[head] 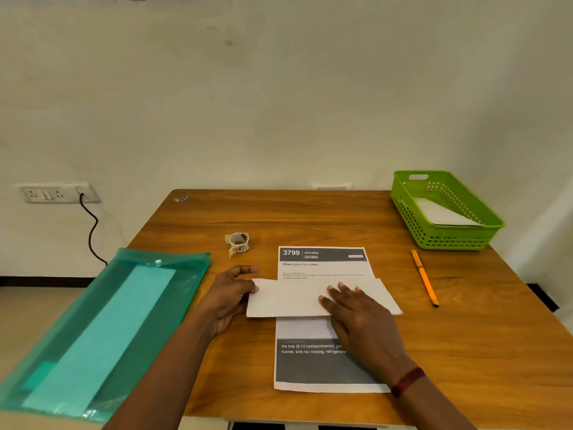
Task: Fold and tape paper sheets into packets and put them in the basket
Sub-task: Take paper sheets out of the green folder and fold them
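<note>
Hands meet on the folded sheet (288,301), a white strip that lies crosswise over the middle of the printed sheet (322,265). The left hand (231,297) pinches the strip's left end, which overhangs the printed sheet's left edge. The right hand (356,315) lies flat with straight fingers, pressing the strip down right of its centre and grasping nothing. The strip's long axis runs left to right, while the printed sheet's long axis runs away from the person, so the two cross at right angles.

The tape roll (238,242) stands on the bench (310,215) beyond the printed sheet's far left corner, directly past the left hand and well apart from the right. The left hand is judged the nearer for fetching tape while the right holds the fold shut.

The basket (449,240) sits far off to the right of the printed sheet, at the bench's far corner, on the right hand's side. A white packet (440,214) already lies in it.

A pen (424,282) lies between the printed sheet and the basket.
</note>
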The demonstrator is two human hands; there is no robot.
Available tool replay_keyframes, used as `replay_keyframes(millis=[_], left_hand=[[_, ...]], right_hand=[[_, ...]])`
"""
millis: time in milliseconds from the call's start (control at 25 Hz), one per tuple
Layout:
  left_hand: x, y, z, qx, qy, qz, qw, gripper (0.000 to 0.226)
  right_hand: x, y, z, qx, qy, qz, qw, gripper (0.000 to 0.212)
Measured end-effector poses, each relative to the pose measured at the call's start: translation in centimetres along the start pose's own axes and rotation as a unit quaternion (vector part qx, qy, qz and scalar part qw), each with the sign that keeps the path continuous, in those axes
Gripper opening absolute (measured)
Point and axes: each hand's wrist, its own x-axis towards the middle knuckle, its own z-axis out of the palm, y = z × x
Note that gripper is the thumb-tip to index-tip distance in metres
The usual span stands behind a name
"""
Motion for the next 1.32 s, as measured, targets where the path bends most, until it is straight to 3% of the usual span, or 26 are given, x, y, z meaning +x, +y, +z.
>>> replay_keyframes(millis=[120, 280, 480, 680, 760, 880, 1040, 1320], left_hand=[[0.5, -0.6, -0.2, 0.141, 0.093, 0.072, 0.983, 0.039], [1.1, -2.6, 0.0, 0.293, 0.196, 0.209, 0.912, 0.035], [1.0, -4.0, 0.1, 0.469, 0.217, 0.286, 0.807, 0.028], [-0.5, -4.6, 2.3, 0.566, 0.233, 0.325, 0.721, 0.033], [-0.7, -5.7, 3.9, 0.590, 0.155, 0.366, 0.703, 0.041], [-0.1, -7.0, 4.9, 0.639, 0.069, 0.354, 0.679, 0.055], [0.3, -7.3, 4.7, 0.698, 0.039, 0.308, 0.645, 0.070], [0.1, -7.4, 4.9, 0.689, 0.038, 0.274, 0.670, 0.060]], right_hand=[[0.0, 0.5, 0.8, 0.030, -0.026, 0.016, 0.999, 0.042], [-0.2, 0.7, 1.4, 0.056, -0.054, 0.032, 0.996, 0.053], [0.0, 1.0, 1.4, 0.076, -0.086, 0.053, 0.992, 0.051], [1.0, -0.2, 1.1, 0.074, -0.074, 0.093, 0.990, 0.048], [2.1, -1.7, 0.9, 0.063, -0.099, 0.104, 0.988, 0.056], [3.0, -3.3, 1.5, 0.079, -0.177, 0.101, 0.976, 0.075], [2.7, -3.5, 2.7, 0.012, -0.217, 0.086, 0.972, 0.063], [2.0, -1.6, 2.1, -0.001, -0.234, 0.124, 0.964, 0.078]])
